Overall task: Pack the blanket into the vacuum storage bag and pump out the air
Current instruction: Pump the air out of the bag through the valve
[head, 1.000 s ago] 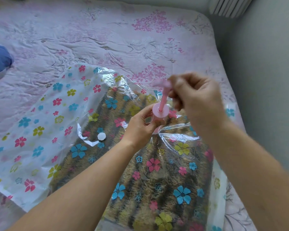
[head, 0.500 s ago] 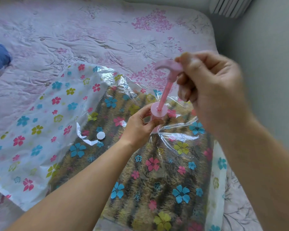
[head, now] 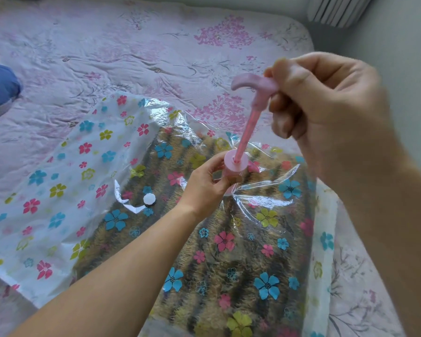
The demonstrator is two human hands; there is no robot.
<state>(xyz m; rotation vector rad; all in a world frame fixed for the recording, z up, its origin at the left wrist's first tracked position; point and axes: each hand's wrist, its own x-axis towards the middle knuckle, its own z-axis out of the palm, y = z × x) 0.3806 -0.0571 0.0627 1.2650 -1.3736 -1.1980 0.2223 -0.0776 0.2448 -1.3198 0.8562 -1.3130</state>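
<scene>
The blanket (head: 229,259) is inside the vacuum storage bag (head: 58,190); loose film suggests air remains. The grip of the left hand (head: 204,188) clamps the pump (head: 237,162), that of the right hand (head: 326,113) its raised handle (head: 250,82).

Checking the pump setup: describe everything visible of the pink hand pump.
The pink hand pump is plastic-looking: short barrel with round collar, thin rod drawn well out, curved handle on top. It stands tilted on the vacuum bag. The left hand grips the barrel; the right hand grips the handle.
</scene>
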